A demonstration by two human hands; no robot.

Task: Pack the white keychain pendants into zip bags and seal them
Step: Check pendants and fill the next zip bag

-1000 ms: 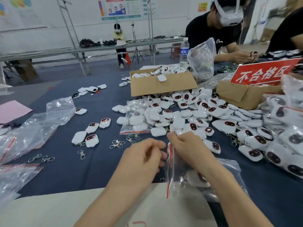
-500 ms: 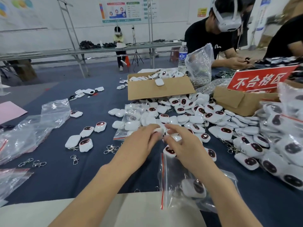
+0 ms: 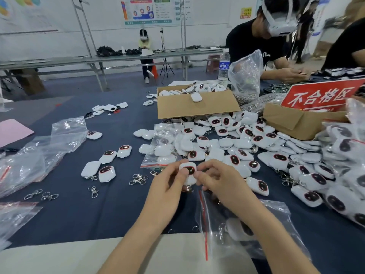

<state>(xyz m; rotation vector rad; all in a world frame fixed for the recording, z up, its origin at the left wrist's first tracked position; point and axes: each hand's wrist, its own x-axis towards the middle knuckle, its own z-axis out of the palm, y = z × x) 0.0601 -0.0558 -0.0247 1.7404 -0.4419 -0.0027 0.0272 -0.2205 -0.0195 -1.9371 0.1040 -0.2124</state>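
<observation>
A white keychain pendant [image 3: 189, 172] with a dark oval face is pinched between my left hand [image 3: 169, 184] and my right hand [image 3: 215, 180], just above the table. Its metal clasp hangs below it. Under my right forearm lies a clear zip bag [image 3: 233, 232] with a red seal strip; at least one pendant is inside it. A heap of loose white pendants [image 3: 237, 143] covers the blue table [image 3: 83, 210] beyond my hands.
An open cardboard box [image 3: 195, 104] holding pendants stands behind the heap. A second box with a red sign [image 3: 320, 97] sits at right, beside bagged pendants [image 3: 347, 155]. Empty bags [image 3: 39, 147], loose clasps [image 3: 138, 178] and a few pendants lie at left. Two people work across the table.
My hands left the zip bag, reached forward to the heap, and came back toward me holding one pendant between them. The bag now lies on the table under my right arm.
</observation>
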